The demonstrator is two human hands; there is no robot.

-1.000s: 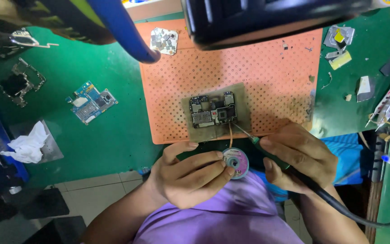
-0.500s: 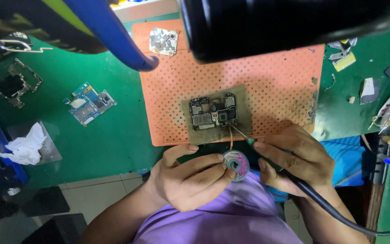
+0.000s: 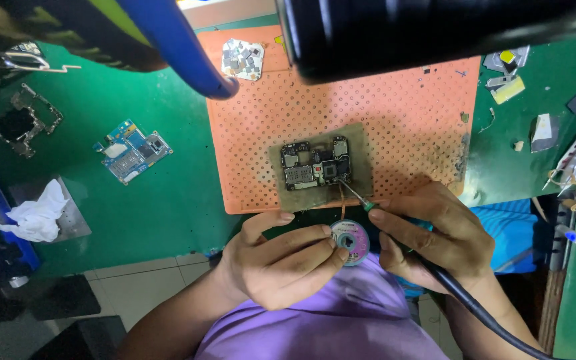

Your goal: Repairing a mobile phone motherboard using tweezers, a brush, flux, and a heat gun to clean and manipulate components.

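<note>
A dark phone circuit board lies on a scorched pad in the middle of an orange perforated mat. My right hand grips a soldering iron whose tip touches the board's lower right edge; its black cable trails down to the right. My left hand pinches a small round spool of copper wick, and a thin copper strand runs from it up to the board.
A blue circuit board and a metal frame part lie on the green bench at left. White tissue sits on a metal plate. A shield plate rests at the mat's top. Small parts and tools crowd the right edge.
The view has shifted slightly. The iron's tip and the copper strand stay at the board's lower right edge; both hands keep their hold.
</note>
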